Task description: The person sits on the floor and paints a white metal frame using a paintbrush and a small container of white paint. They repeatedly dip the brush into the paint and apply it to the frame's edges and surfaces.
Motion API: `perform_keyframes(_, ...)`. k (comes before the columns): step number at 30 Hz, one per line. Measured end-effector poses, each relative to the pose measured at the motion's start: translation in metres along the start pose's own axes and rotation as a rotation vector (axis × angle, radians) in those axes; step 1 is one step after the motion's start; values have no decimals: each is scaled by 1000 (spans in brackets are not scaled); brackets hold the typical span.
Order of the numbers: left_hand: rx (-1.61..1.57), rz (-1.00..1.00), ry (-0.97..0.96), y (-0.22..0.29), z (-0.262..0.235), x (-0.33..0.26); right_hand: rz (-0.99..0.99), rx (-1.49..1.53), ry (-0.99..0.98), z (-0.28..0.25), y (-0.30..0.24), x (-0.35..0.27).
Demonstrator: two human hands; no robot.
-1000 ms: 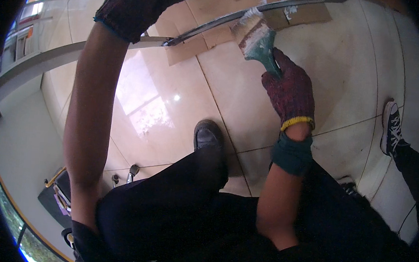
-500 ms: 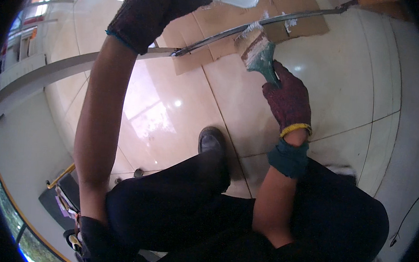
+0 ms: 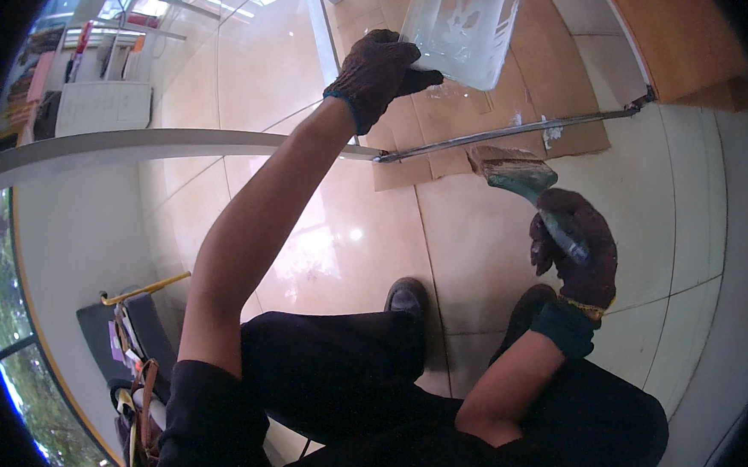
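The left hand (image 3: pixel 375 75) is gripping the edge of a pale plastic tub (image 3: pixel 459 29), holding it up beyond the metal rail (image 3: pixel 517 129). The right hand (image 3: pixel 574 254) is clamped round the handle of a paintbrush (image 3: pixel 515 172), its bristles hovering just below the rail, not touching. White smears are showing on the cardboard (image 3: pixel 568 138) past the rail, so I'd judge the coating work is underway, not finished.

Left hand (image 3: pixel 379 75) raised translucent container (image 3: pixel 459 29) into view; paintbrush (image 3: pixel 523 183) lowered.
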State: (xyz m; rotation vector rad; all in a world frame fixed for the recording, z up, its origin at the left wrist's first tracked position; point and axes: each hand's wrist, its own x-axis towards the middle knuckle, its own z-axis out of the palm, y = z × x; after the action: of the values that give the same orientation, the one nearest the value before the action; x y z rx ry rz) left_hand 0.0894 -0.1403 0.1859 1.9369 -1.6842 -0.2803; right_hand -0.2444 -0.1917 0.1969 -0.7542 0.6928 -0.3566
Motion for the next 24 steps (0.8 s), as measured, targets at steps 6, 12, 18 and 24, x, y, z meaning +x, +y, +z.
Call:
perform_keyframes(6,356,-88,-108,9,-11,-3,-41,-65,171,17,-14,16)
perform_keyframes(12,282,-100,-51,0,-7,-16,-331,-180,367,15,-12,19)
perform_keyframes(18,265,-110,-49,-9,-4,-20,-858,-376,559,20,-11,38)
perform_keyframes(24,343,-65,-52,-14,0,-17,-1014,-518,541,40,-66,55)
